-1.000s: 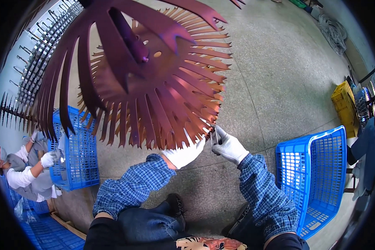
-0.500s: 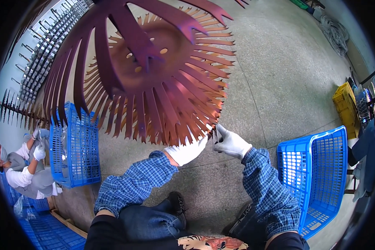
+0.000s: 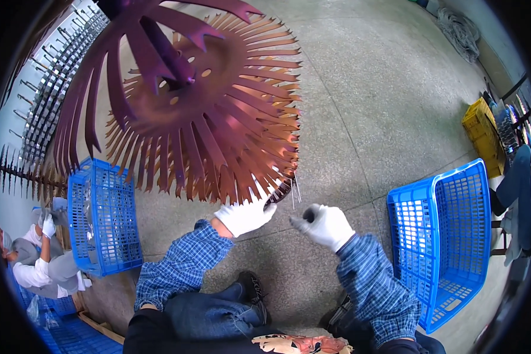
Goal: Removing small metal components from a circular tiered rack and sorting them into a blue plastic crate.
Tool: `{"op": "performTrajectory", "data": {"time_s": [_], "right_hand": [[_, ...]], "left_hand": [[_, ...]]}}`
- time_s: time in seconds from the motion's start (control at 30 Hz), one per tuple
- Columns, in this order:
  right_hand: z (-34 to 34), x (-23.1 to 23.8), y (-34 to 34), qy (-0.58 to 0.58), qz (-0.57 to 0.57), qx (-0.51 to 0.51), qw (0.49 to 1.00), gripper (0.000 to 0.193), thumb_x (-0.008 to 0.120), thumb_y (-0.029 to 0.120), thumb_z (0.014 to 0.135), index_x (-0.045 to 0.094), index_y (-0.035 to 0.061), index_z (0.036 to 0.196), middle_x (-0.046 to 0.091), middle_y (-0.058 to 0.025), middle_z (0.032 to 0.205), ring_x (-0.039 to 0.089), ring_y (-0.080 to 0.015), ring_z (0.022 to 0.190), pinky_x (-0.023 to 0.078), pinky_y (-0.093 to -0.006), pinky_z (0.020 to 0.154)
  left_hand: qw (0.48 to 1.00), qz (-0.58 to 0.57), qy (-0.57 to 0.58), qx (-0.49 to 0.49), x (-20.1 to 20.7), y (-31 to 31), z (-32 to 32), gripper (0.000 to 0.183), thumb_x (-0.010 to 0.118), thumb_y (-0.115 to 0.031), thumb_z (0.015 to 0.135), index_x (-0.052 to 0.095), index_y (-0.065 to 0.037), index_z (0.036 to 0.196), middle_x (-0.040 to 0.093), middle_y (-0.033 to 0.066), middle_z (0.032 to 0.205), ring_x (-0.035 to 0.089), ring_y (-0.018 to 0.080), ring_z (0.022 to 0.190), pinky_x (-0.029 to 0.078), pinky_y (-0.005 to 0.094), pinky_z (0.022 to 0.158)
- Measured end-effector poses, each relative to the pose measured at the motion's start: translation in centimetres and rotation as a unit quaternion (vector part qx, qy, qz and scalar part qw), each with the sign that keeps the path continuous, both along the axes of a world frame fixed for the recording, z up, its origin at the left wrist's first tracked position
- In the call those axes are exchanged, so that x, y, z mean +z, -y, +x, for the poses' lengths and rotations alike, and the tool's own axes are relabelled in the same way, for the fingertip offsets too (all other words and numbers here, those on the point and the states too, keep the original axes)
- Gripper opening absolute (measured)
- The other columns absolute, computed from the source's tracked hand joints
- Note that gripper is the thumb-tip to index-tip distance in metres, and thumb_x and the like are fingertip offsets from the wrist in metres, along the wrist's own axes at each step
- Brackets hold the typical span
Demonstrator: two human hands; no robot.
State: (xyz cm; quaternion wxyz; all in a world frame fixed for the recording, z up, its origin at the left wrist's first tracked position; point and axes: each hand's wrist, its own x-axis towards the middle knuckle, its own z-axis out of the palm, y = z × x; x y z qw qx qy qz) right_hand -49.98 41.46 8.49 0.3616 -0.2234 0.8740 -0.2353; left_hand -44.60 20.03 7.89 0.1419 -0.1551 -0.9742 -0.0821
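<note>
A large reddish-brown metal rack [image 3: 218, 112] with tiers of forked, radiating prongs fills the upper left. My left hand [image 3: 245, 216], in a white glove, is at its lower edge, with its fingers reaching up among the prongs and partly hidden by them. The thumb lies beside a dark curved strip of the rack. Thin silvery metal pieces [image 3: 296, 190] hang from the prongs at the lower right corner. Just below and right of these is my right hand [image 3: 327, 227], also gloved, apart from the rack. Its fingers are loosely bent with a gap at the thumb, and nothing shows in them.
A blue plastic basket [image 3: 433, 200] stands at right, another blue basket [image 3: 103, 218] at left. Beyond the left one a person [image 3: 32, 259] in white gloves works. Rows of shiny parts [image 3: 53, 88] hang along the left wall. A yellow crate [image 3: 482, 133] sits far right.
My right hand has drawn down and away from the rack's corner, where thin metal pieces now hang freely. The rack and my left hand have shifted left in the view.
</note>
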Motion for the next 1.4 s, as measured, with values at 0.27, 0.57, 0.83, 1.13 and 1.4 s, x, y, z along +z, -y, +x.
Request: {"op": "performTrajectory", "data": {"time_s": [0.27,0.57,0.83,1.13,1.4], "right_hand": [[4.9,-4.9,4.7,-0.295,-0.009,-0.153,0.943,0.031,0.055,0.03,0.085,0.057,0.0071,0.105,0.061,-0.0105,0.063,0.059,-0.03,0.054,0.047,-0.0368,0.05],[5.5,-7.6,6.2,-0.305,-0.18,-0.245,0.903,0.024,0.056,0.017,0.085,0.057,0.0105,0.108,0.062,-0.01,0.064,0.058,-0.0288,0.052,0.043,-0.0386,0.048],[4.7,-4.2,2.1,-0.127,-0.122,-0.102,0.979,0.024,0.046,0.021,0.087,0.057,0.0065,0.104,0.064,-0.0136,0.073,0.062,-0.0329,0.064,0.049,-0.038,0.057],[-8.2,15.1,-23.0,-0.251,0.125,-0.008,0.96,0.02,0.052,0.02,0.083,0.064,0.0047,0.079,0.061,-0.0067,0.065,0.058,-0.0228,0.057,0.048,-0.035,0.055],[-6.0,4.0,-43.1,0.007,0.344,-0.154,0.926,0.042,0.059,0.037,0.073,0.067,0.0067,0.1,0.067,-0.0093,0.098,0.061,-0.0279,0.089,0.048,-0.0362,0.083]], "left_hand": [[0.978,-0.182,-0.1,0.02,-1.9,0.3,-0.3,0.044,0.051,-0.018,0.078,0.053,-0.011,0.122,0.058,0.0154,0.109,0.058,0.0324,0.083,0.049,0.0412,0.07],[0.984,-0.169,-0.056,0.02,-3.0,1.3,0.2,0.047,0.049,-0.016,0.078,0.05,-0.011,0.125,0.058,0.0162,0.111,0.059,0.0315,0.083,0.049,0.0402,0.069],[0.702,-0.677,-0.199,0.094,0.3,-2.1,-1.5,0.038,0.038,-0.008,0.069,0.047,0.0,0.105,0.053,0.0116,0.092,0.046,0.0099,0.057,0.043,0.0204,0.048],[0.867,-0.475,-0.098,0.116,-4.8,0.8,0.0,0.061,0.039,-0.004,0.077,0.032,-0.003,0.137,0.053,0.0144,0.117,0.06,0.0225,0.085,0.051,0.028,0.071],[0.965,-0.261,0.012,-0.037,-3.9,4.5,1.2,0.065,0.045,0.005,0.074,0.033,-0.002,0.137,0.048,0.0159,0.128,0.058,0.0289,0.098,0.049,0.0319,0.084]]}}
